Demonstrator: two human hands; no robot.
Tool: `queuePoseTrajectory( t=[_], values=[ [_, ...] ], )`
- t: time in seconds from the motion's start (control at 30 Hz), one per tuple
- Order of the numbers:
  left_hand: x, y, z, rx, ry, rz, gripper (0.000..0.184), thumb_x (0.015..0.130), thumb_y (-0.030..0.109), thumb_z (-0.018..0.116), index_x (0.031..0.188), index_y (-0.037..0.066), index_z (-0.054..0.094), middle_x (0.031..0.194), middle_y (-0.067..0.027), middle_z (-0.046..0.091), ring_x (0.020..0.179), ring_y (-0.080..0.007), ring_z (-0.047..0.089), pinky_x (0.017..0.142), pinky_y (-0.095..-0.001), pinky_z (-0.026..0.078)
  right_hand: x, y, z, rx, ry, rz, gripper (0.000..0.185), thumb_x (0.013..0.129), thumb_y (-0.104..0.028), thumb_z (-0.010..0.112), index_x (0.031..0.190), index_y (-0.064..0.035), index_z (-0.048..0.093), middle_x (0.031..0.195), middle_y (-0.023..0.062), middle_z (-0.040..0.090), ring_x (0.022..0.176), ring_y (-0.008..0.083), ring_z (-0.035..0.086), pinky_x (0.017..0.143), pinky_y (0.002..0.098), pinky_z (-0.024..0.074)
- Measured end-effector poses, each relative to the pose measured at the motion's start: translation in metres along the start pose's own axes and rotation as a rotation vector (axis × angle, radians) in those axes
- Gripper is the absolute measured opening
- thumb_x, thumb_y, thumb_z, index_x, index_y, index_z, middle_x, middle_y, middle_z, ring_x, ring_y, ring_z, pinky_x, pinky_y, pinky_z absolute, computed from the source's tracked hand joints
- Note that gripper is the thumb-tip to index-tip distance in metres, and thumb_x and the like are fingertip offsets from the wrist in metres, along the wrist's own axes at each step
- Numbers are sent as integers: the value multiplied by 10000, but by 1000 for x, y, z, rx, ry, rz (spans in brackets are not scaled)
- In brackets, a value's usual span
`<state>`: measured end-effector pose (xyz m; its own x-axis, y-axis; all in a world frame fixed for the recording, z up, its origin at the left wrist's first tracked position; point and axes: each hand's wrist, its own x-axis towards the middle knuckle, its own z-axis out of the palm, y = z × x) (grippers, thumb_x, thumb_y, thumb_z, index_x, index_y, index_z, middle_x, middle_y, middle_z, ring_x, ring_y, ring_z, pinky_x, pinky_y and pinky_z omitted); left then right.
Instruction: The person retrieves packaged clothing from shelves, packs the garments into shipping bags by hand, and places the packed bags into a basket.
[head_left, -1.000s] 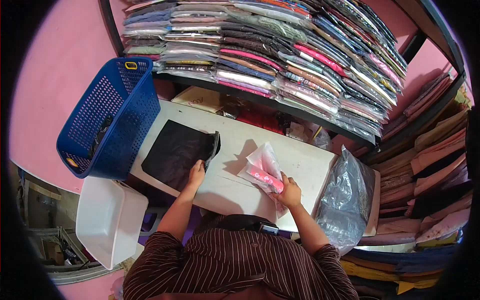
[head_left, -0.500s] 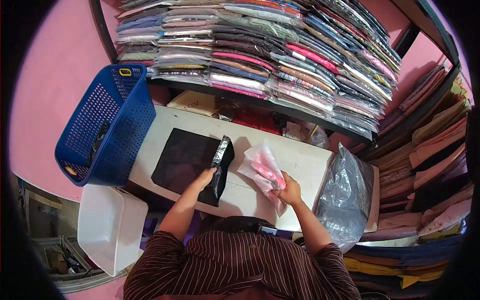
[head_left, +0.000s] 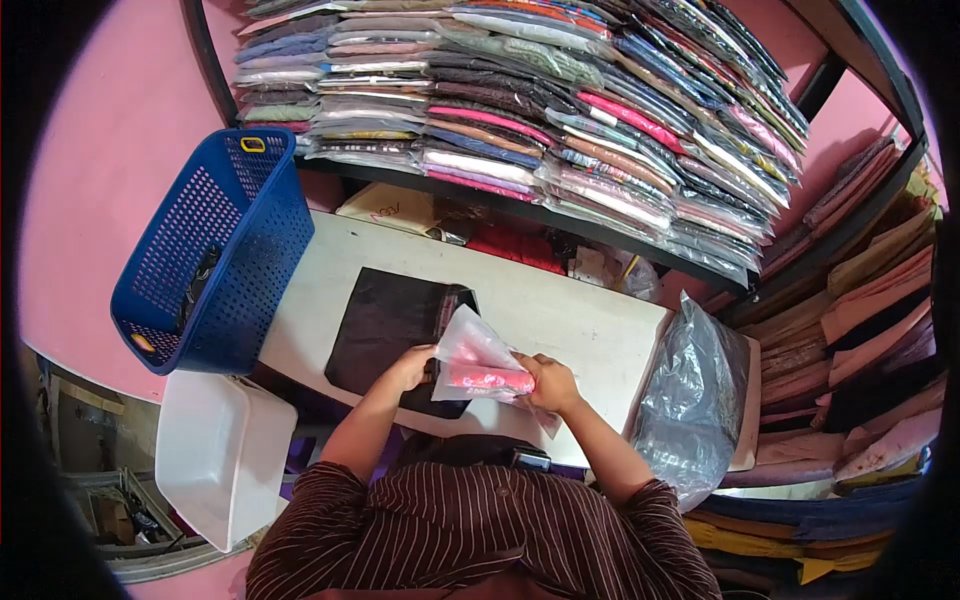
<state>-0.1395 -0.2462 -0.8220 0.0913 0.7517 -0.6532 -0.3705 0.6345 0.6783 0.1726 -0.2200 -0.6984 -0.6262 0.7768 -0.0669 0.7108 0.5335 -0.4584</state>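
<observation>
A black plastic bag (head_left: 385, 325) lies on the white table, its right end lifted near my left hand (head_left: 412, 368). The fingers of that hand are wrapped on the bag's open edge, partly hidden behind the packet. My right hand (head_left: 548, 384) grips a translucent packet (head_left: 470, 350) with a rolled pink item (head_left: 490, 380) inside. The packet's left end overlaps the right part of the black bag, close to my left fingers. Whether the packet's tip is inside the bag's mouth I cannot tell.
A blue basket (head_left: 262, 240) stands at the table's left end, above a white tub (head_left: 225, 460). Grey plastic packaging (head_left: 695, 395) lies at the right end. Behind the table (head_left: 590, 335), a shelf holds stacks of bagged clothes (head_left: 490, 90). Fabrics (head_left: 880, 340) hang at the right.
My right hand has brought the pink packet leftward, turning it so that its wide end lies over the black bag. The black bag has shifted slightly right, and its edge is held up by my left hand.
</observation>
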Motion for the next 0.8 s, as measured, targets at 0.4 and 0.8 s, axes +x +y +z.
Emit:
queuePoseTrajectory(
  t=[0.4, 0.8],
  values=[
    [-88, 75, 59, 1033, 232, 1026, 264, 897, 92, 514, 1128, -13, 588, 973, -229, 609, 898, -392, 596, 783, -417, 480, 21, -20, -17, -238, -95, -63, 806, 612, -339, 772, 1345, -198, 466, 1013, 163, 627, 911, 338, 638, 778, 425, 527],
    [-115, 100, 105, 1148, 166, 999, 332, 874, 93, 560, 1201, 35, 569, 988, -182, 550, 876, -390, 588, 751, -427, 495, 38, -40, -8, -307, 84, 47, 799, 633, -360, 774, 1313, -78, 462, 959, 163, 639, 835, 325, 653, 728, 408, 539]
  ],
)
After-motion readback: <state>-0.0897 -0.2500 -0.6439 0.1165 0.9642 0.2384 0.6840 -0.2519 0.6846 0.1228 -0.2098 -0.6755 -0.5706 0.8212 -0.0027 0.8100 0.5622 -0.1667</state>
